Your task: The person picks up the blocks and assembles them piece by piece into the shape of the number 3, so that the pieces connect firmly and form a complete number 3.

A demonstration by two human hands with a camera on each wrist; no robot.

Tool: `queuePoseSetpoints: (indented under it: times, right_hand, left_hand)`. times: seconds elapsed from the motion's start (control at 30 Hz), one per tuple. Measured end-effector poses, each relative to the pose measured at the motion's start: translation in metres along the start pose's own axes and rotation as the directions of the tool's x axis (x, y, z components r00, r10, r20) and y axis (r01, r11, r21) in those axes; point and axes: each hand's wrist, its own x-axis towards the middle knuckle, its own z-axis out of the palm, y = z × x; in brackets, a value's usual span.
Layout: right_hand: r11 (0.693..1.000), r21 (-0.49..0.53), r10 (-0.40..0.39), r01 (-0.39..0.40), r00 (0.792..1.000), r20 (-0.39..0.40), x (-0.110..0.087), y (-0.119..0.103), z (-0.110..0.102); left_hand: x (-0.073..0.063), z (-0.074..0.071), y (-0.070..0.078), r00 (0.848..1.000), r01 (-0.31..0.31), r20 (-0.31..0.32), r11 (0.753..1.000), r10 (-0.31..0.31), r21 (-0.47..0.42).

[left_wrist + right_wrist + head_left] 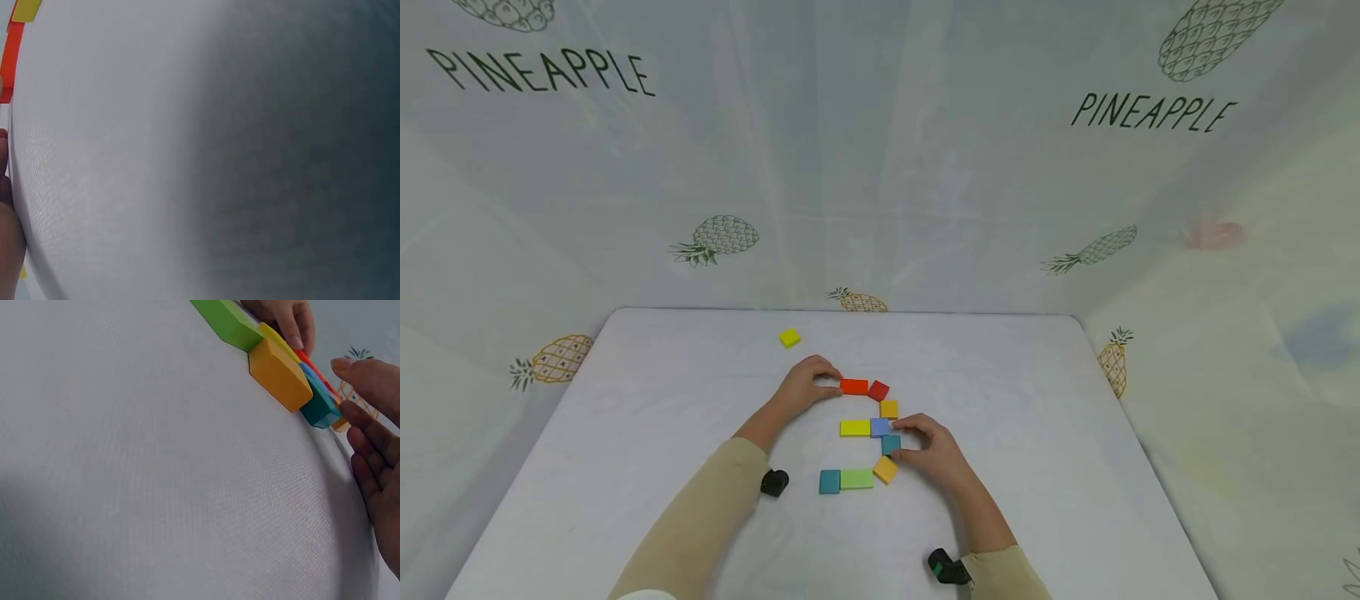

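My left hand (805,388) pinches the left end of an orange-red block (853,387) between thumb and forefinger. Touching that block's right end is a tilted red block (878,390). Lower right, my right hand (934,450) has thumb and forefinger spread beside a teal block (891,444) and a blue-violet block (879,427); its fingers look fairly straight in the right wrist view. Above these lies an orange-yellow block (889,409), and a tilted orange-yellow block (279,375) is below. A yellow block (855,428) extends left from the blue-violet one.
At the lower end, a light green block (857,479) meets another teal block (830,482). One loose yellow block (790,337) lies near the back edge of the white table (1015,375). A pineapple-print curtain (880,167) hangs behind and beside it.
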Motion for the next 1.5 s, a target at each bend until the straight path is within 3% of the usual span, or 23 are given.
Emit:
queuePoseSetpoints:
  times: [0.37,0.53,0.73,0.97,1.2,1.43,1.5]
  right_hand:
    - [1.0,-0.006,0.001,-0.001,1.0,0.005,0.0,0.003,0.0]
    - [1.0,-0.009,0.006,-0.006,1.0,0.003,-0.001,0.002,0.0]
    - [1.0,0.003,0.005,-0.005,1.0,0.021,-0.001,0.002,0.0]
    - [1.0,0.018,0.005,-0.006,1.0,0.028,0.0,0.004,-0.002]
    - [1.0,0.002,0.02,-0.02,1.0,0.015,-0.001,0.0,-0.001]
    - [1.0,-0.005,0.003,-0.002,0.999,0.036,-0.009,-0.03,-0.006]
    - [1.0,-0.008,0.006,-0.005,0.999,0.038,-0.008,-0.028,-0.006]
  left_hand:
    - [0.0,-0.001,0.005,1.0,0.023,0.006,0.999,-0.023,0.024]
    - [0.001,-0.003,0.004,1.0,0.017,0.016,1.0,-0.017,-0.009]
    - [-0.003,-0.017,-0.006,0.999,0.025,-0.029,0.998,-0.027,-0.06]
    - [-0.005,-0.037,-0.02,0.993,0.042,-0.109,0.999,-0.039,0.022]
    - [0.008,-0.05,-0.038,0.979,0.041,-0.202,0.991,-0.015,0.124]
    - [0.023,-0.065,-0.051,0.976,0.126,-0.202,0.966,-0.08,0.226]
    - [0.026,-0.069,-0.053,0.976,0.141,-0.195,0.956,-0.092,0.256]
